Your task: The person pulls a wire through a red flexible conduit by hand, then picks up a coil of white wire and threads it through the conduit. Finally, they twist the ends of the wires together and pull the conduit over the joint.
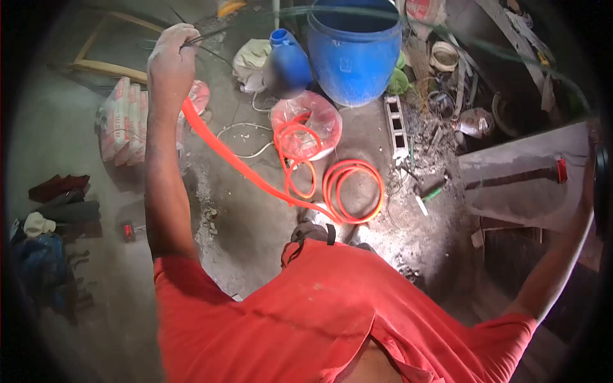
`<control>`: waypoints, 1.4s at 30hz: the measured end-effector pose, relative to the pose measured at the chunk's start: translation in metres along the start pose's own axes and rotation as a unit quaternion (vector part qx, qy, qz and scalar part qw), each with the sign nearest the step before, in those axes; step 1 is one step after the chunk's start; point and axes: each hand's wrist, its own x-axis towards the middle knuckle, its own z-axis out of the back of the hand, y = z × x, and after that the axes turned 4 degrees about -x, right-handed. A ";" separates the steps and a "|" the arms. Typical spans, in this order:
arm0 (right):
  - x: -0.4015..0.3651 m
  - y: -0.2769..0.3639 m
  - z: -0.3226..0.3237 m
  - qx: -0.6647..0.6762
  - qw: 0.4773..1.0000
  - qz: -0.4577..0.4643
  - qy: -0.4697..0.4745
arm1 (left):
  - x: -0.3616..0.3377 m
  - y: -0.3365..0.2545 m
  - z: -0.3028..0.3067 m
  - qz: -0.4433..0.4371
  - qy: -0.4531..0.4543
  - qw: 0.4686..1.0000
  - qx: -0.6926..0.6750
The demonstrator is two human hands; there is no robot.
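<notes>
My left hand (171,54) is raised at the upper left, its fingers closed round a thin dark wire whose ends stick out on both sides. A blurred green strand (300,11) arcs from near this hand across the top to the right edge. Behind my left wrist an orange flexible tube (233,159) comes into view and slopes down to my feet. There it lies in loose loops, part of it over a pink-rimmed tub (329,121). My right arm reaches up along the right edge; its hand is lost in the dark border, so its fingers do not show.
A blue barrel (354,60) and a blue jug (290,70) stand ahead. White-and-red sacks (124,121) are stacked at left. A white block with holes (396,127) lies beside rubble. A dusty board (523,172) is at right. Clothing (57,204) lies at far left.
</notes>
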 end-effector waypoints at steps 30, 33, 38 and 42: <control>-0.264 0.224 -0.126 0.557 0.719 -0.093 0.405 | -0.133 -0.195 -0.117 0.386 0.434 0.612 -0.536; -0.252 0.235 -0.109 0.614 0.641 -0.149 0.436 | -0.151 -0.224 -0.125 0.285 0.466 0.627 -0.555; -0.258 0.237 -0.095 0.640 0.570 -0.228 0.462 | -0.180 -0.213 -0.170 0.155 0.400 0.750 -0.503; -0.279 0.230 -0.084 0.520 0.715 -0.188 0.427 | -0.127 -0.142 -0.166 -0.046 0.082 0.986 -0.137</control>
